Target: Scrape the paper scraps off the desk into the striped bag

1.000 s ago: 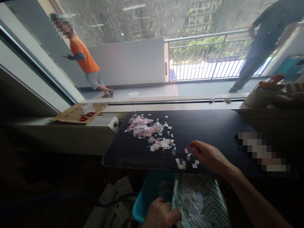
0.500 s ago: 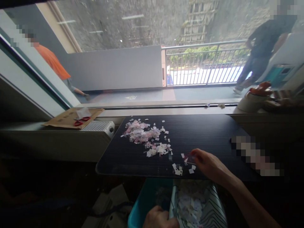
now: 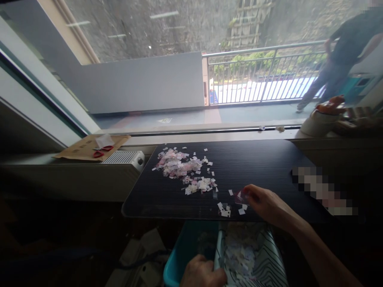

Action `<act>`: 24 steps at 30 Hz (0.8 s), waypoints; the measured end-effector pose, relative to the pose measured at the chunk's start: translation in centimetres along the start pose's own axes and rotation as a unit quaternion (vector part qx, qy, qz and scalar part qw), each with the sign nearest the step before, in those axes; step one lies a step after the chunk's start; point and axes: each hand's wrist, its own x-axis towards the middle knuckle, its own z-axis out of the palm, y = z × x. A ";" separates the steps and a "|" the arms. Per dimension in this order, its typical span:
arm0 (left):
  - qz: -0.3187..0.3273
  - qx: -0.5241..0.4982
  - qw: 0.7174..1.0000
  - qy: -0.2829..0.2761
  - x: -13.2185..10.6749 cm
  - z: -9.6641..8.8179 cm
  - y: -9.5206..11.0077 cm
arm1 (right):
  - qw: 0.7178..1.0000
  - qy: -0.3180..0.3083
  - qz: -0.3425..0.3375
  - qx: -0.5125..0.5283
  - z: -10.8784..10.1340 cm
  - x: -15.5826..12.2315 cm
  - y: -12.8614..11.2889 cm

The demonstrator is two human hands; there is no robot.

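Right hand on dark tabletop, fingers curled, tips pinching small pink paper scrap near front edge. Left hand below table, closed on rim of striped bag (scraps inside) beside teal bin. Scrap pile mid-table. Window ahead, balcony railing beyond

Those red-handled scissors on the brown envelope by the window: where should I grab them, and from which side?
Take the scissors by the red handle loops, coming straight down from above. They lie flat on the brown envelope, with the loops uppermost and clear. A white scrap seems to cover the blade end, so its direction is unclear.
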 end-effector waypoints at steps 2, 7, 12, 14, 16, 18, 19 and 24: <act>0.002 -0.005 1.000 -0.013 0.0 -0.3 0.0 | 1.000 0.013 0.014 -0.023 0.0 0.0 0.3; -0.006 -0.040 0.996 -0.079 0.2 -1.5 0.2 | 0.997 0.050 0.028 -0.046 0.5 0.5 1.3; -0.034 -0.060 0.991 -0.113 0.3 -2.8 1.0 | 0.996 0.062 0.020 -0.055 1.2 1.3 1.0; -0.040 -0.062 0.991 -0.114 0.3 -3.2 1.2 | 0.997 0.058 0.007 -0.057 1.5 1.6 0.6; -0.040 -0.069 0.990 -0.114 0.2 -3.5 1.3 | 0.996 0.059 -0.005 -0.065 1.8 1.9 0.1; -0.040 -0.074 0.990 -0.113 0.2 -3.7 1.2 | 0.996 0.058 -0.015 -0.072 2.0 2.1 -0.3; -0.041 -0.075 0.990 -0.112 0.2 -3.7 1.2 | 0.996 0.052 -0.021 -0.071 2.1 2.1 -0.5; -0.045 -0.080 0.989 -0.115 0.2 -3.8 1.3 | 0.998 0.019 -0.034 -0.047 2.0 1.9 -1.0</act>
